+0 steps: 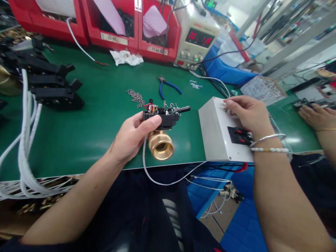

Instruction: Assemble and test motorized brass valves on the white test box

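My left hand (136, 134) is closed around an electric valve, thumb across the side of its black housing (168, 120). The housing is uncovered at the top, with red wires and small parts showing. Below it hangs the brass valve body (161, 145), its round opening facing me. A white cable (145, 161) runs down from the valve and off past the table edge. Over the white control box (214, 134), my right hand (248, 110) pinches thumb and fingers together at the box's top face. What lies between those fingertips is mostly hidden. Black-and-red terminals (237, 135) sit beside my right wrist.
Loose screws (135, 98) and blue-handled cutters (168, 87) lie behind the valve. Black valve units (52, 80) with white cables stand left. Red bins (112, 24), a power supply (195, 38) and a blue bin (223, 66) line the back. Another person's hand (319, 115) works at right.
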Tool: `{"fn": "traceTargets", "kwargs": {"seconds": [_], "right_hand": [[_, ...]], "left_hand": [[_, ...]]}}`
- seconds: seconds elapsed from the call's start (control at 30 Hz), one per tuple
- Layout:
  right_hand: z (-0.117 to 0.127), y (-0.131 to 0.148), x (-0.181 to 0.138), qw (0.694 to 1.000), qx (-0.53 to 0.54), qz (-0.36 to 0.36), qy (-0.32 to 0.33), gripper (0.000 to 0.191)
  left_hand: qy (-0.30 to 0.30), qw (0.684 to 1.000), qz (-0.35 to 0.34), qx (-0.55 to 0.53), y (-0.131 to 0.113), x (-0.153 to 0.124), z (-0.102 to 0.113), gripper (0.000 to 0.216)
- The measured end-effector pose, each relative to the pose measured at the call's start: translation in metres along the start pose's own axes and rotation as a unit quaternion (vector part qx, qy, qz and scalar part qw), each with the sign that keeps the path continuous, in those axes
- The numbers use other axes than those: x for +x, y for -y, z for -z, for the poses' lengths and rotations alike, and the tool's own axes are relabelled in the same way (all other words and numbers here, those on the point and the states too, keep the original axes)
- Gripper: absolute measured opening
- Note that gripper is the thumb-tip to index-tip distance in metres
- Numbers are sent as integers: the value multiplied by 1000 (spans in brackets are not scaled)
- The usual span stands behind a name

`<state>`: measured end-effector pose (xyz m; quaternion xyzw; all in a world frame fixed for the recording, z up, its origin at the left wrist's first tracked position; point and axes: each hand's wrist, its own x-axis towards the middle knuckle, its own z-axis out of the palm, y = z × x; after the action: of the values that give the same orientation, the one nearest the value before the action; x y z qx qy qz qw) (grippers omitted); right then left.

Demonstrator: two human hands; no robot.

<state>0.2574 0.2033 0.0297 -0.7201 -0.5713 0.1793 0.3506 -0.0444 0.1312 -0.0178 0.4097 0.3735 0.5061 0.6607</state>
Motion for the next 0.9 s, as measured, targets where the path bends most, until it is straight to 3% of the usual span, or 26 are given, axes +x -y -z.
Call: {"fn": "traceTargets", "kwargs": {"seconds": [0.17,0.3,0.53,0.67,0.8,0.9], "right_hand": [[2,-3,2,999,26,17,9,15],[3,-13,6,998,38,54,20,11],[8,-24,9,995,37,92,33,19],[8,-22,7,996,32,78,35,12],[6,-27,9,996,25,76,44,12],[10,-33,16,991,24,125,-38,21]], "left_hand": [[9,999,-43,6,6,-2,5,48],[-33,985,-144,86,8,-6,5,46],[-51,886,-334,316,16,-19,5,63],[-56,849,-379,364,20,-20,8,63],[-59,845,-395,356,20,-20,8,61],[-66,843,-398,357,19,-21,8,61]]}}
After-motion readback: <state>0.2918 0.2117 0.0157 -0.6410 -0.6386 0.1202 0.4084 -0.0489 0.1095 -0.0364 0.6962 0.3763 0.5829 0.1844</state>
